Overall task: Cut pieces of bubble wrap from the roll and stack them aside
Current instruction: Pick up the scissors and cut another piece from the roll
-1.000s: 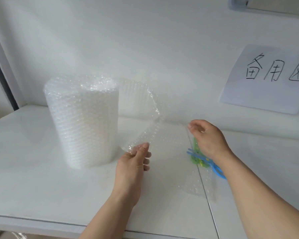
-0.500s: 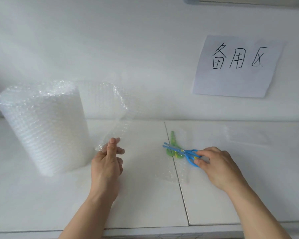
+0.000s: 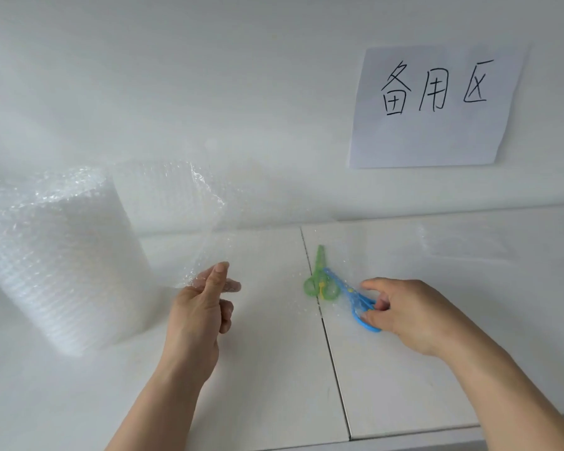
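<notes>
The right hand (image 3: 407, 314), which was hovering a second ago, is now closing on the blue scissors (image 3: 355, 299); the left hand (image 3: 202, 307) is still pinching the bubble wrap's loose end (image 3: 189, 222) beside the roll (image 3: 56, 255), ready for cutting.

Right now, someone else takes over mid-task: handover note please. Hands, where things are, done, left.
Left hand: pinches the loose sheet pulled off the roll, holding it up.
Right hand: fingers curl on the blue scissors, which lie on the table beside the green scissors.
Roll stands upright at left. A cut piece lies flat at far right, under the sign.
Done: at least one piece put aside.
Left: lift the scissors, cut the held sheet, stack it at right.
</notes>
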{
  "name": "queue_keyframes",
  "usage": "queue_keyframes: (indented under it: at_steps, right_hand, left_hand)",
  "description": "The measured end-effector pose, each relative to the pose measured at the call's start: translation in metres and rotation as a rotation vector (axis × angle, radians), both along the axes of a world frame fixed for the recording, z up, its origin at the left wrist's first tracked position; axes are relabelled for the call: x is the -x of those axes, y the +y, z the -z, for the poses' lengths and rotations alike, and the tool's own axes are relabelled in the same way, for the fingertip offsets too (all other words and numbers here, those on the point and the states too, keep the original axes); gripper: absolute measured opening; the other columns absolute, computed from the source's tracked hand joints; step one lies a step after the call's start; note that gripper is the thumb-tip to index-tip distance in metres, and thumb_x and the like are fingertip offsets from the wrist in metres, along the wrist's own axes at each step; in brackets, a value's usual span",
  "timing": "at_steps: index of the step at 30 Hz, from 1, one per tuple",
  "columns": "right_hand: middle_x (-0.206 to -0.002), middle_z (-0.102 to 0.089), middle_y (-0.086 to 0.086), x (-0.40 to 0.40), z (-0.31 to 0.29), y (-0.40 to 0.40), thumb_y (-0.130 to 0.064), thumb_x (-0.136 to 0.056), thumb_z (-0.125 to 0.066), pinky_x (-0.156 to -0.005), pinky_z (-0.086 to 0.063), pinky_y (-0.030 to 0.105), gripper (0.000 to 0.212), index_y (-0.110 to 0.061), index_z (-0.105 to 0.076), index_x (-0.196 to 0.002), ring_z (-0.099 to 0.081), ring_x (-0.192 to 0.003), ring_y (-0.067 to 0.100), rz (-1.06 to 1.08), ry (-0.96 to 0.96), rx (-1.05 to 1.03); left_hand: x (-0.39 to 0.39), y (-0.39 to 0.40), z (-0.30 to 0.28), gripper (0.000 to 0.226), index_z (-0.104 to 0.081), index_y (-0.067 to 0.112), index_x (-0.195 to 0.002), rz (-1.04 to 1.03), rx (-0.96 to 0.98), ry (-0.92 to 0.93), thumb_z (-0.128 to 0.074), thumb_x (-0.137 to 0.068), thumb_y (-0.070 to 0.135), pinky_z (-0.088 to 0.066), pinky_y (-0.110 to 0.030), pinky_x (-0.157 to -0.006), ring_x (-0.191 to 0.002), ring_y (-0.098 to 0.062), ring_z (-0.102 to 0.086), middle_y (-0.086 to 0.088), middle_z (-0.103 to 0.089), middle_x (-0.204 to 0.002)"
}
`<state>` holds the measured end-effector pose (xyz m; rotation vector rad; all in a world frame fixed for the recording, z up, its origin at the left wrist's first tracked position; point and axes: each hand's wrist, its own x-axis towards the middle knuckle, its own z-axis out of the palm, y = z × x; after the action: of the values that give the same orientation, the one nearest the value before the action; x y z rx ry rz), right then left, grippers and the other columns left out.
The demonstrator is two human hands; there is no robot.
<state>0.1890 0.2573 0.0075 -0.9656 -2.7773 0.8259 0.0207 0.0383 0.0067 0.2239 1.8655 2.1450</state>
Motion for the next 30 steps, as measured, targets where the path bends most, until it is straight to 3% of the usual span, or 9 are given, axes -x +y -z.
queue_keyframes:
  at_steps: [4,9,13,16,19,22,30]
  right_hand:
    - [-0.079,-0.068,-0.005,-0.021,-0.004,-0.003,-0.025,-0.082,-0.068,-0.056,-0.047,0.023,0.034,-0.030,-0.062,-0.116,-0.062,-0.051,0.011,0.064,0.102,0.258]
    - [-0.076,-0.069,0.012,-0.036,-0.009,-0.026,-0.006,-0.083,-0.069,-0.046,-0.044,0.027,0.036,-0.015,-0.060,-0.117,-0.063,-0.050,0.019,0.055,0.242,0.642]
    - [-0.073,-0.071,0.013,-0.037,-0.014,-0.051,-0.017,-0.068,-0.081,-0.045,-0.044,0.027,0.044,-0.012,-0.065,-0.108,-0.060,-0.048,0.022,0.003,0.244,0.845]
    - [-0.073,-0.070,0.010,-0.031,-0.016,-0.067,-0.023,-0.067,-0.077,-0.046,-0.045,0.026,0.045,-0.010,-0.066,-0.109,-0.059,-0.047,0.020,-0.061,0.227,0.915]
    - [-0.071,-0.068,0.010,-0.025,-0.016,-0.073,-0.029,-0.067,-0.077,-0.048,-0.045,0.026,0.034,-0.011,-0.073,-0.096,-0.058,-0.047,0.019,-0.093,0.255,0.989]
    - [-0.076,-0.067,0.016,-0.023,-0.017,-0.077,-0.035,-0.066,-0.081,-0.049,-0.048,0.027,0.039,-0.006,-0.072,-0.091,-0.062,-0.052,0.024,-0.127,0.291,1.112]
    - [-0.083,-0.067,0.018,-0.011,-0.012,-0.088,-0.044,-0.054,-0.088,-0.057,-0.051,0.032,0.063,-0.006,-0.067,-0.100,-0.065,-0.064,0.032,-0.174,0.294,1.204]
  left_hand:
    - [0.004,0.008,-0.001,0.020,-0.066,0.017,-0.105,0.007,-0.036,-0.095,-0.058,-0.095,0.032,-0.033,-0.026,-0.050,-0.052,-0.015,-0.040,-0.005,-0.068,-0.095]
    - [0.006,0.018,0.001,0.022,-0.065,0.011,-0.110,0.062,-0.182,-0.267,-0.056,-0.097,0.026,-0.042,-0.021,-0.048,-0.056,-0.013,-0.048,-0.006,-0.066,-0.093]
    - [0.002,0.025,0.002,0.020,-0.065,0.009,-0.109,0.105,-0.323,-0.346,-0.057,-0.096,0.023,-0.053,-0.021,-0.051,-0.055,-0.012,-0.057,-0.006,-0.066,-0.090]
    - [-0.001,0.028,0.002,0.017,-0.063,0.009,-0.108,0.114,-0.386,-0.367,-0.058,-0.095,0.019,-0.056,-0.021,-0.053,-0.056,-0.013,-0.060,-0.007,-0.065,-0.087]
    - [-0.002,0.029,-0.002,0.011,-0.063,0.011,-0.103,0.160,-0.464,-0.411,-0.059,-0.094,0.016,-0.058,-0.022,-0.057,-0.059,-0.015,-0.063,-0.006,-0.066,-0.084]
    - [-0.004,0.031,-0.004,0.006,-0.062,0.009,-0.098,0.222,-0.550,-0.505,-0.059,-0.093,0.012,-0.059,-0.023,-0.061,-0.061,-0.016,-0.067,-0.006,-0.067,-0.079]
    - [-0.009,0.035,0.003,0.003,-0.064,0.011,-0.091,0.179,-0.288,-0.335,-0.064,-0.090,0.013,-0.052,-0.026,-0.065,-0.064,-0.014,-0.061,-0.006,-0.067,-0.082]
